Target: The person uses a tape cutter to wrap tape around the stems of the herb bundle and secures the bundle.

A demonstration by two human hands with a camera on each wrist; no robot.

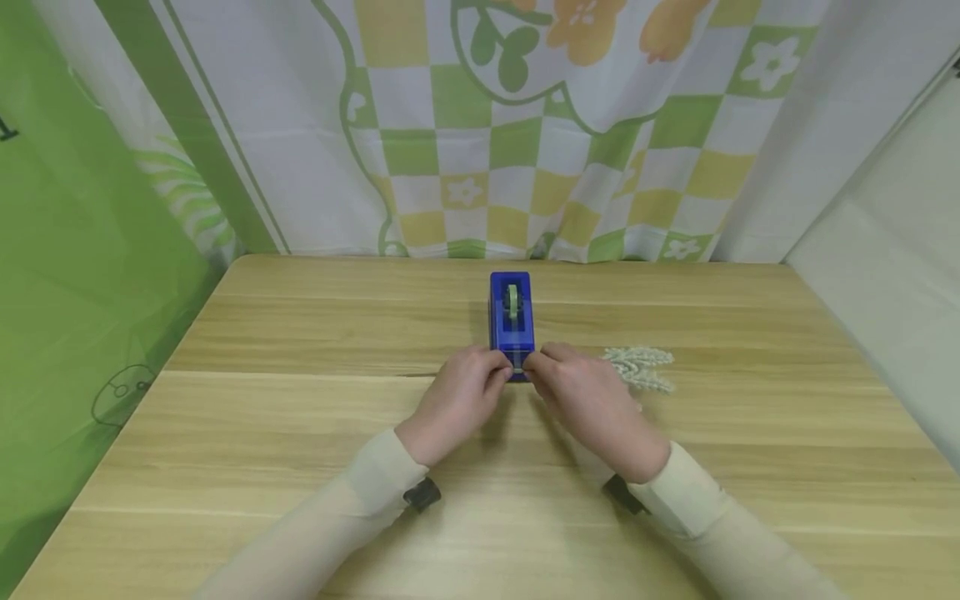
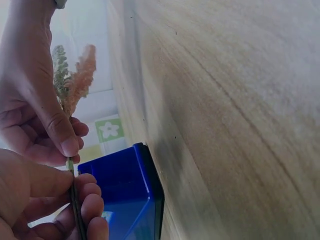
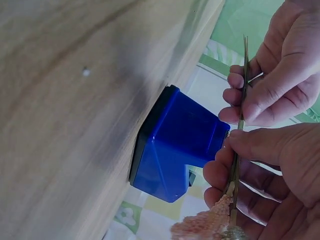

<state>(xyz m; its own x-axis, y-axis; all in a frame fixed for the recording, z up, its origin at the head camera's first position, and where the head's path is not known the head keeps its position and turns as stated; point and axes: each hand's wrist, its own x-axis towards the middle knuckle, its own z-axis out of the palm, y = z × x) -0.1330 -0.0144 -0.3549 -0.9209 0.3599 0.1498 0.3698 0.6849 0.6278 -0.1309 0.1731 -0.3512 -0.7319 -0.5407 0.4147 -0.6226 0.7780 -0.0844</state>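
Note:
A thin bunch of dried grass stems (image 2: pixel 76 207) with fluffy heads (image 1: pixel 639 367) is held level between both hands. One head looks pinkish (image 3: pixel 202 221) and another greenish in the wrist views. My left hand (image 1: pixel 459 395) pinches the bare stem end between thumb and fingers. Close beside it, the right hand (image 1: pixel 594 405) grips the stems nearer the heads. A pale band (image 3: pixel 241 124), seemingly tape, shows on the stems between the two thumbs. Just beyond the fingertips stands a blue tape dispenser (image 1: pixel 515 337) carrying a narrow tape roll (image 1: pixel 512 302).
The wooden table (image 1: pixel 300 333) reaches back to a checked, flowered curtain (image 1: pixel 517 167). Green cloth (image 1: pixel 90 275) hangs at the left and a pale sheet (image 1: pixel 885 217) at the right. Dark bands (image 1: pixel 422 495) sit at the sleeve cuffs.

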